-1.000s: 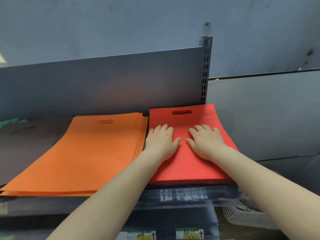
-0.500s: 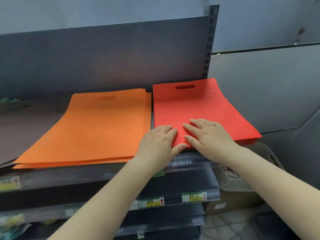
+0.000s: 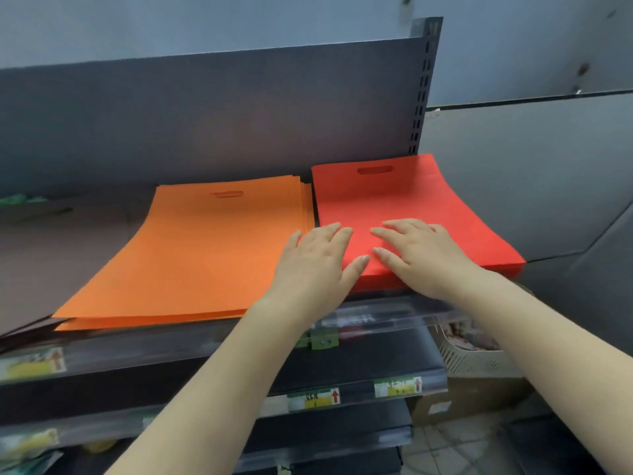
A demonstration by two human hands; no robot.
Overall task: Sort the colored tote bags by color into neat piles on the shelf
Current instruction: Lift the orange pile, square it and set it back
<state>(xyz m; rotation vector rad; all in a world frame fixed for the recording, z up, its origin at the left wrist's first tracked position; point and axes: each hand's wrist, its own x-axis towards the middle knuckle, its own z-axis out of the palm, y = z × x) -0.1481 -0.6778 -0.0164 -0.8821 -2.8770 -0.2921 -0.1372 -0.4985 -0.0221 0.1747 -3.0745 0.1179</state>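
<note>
Head view. Since half a second ago: both hands a little farther up the red tote bag pile [image 3: 404, 204], off its very front edge; camera tilted up slightly.

Left hand [image 3: 317, 265]: grip released, fingers straight, palm flat across the gap between the two piles, fingertips [image 3: 334, 229] on the red pile's left front part, thumb on the red surface. Right hand [image 3: 419, 252]: grip released too, flat on the red pile near its front edge, nothing grasped.

Red pile at the right end of the shelf [image 3: 219, 334], handle cutout toward the back. Orange tote bag pile [image 3: 191, 255] just beside it on the left, edges slightly fanned. Dark bags [image 3: 51, 255] farther left. Below: price labels [image 3: 313, 399], white basket [image 3: 476, 361] at lower right.
</note>
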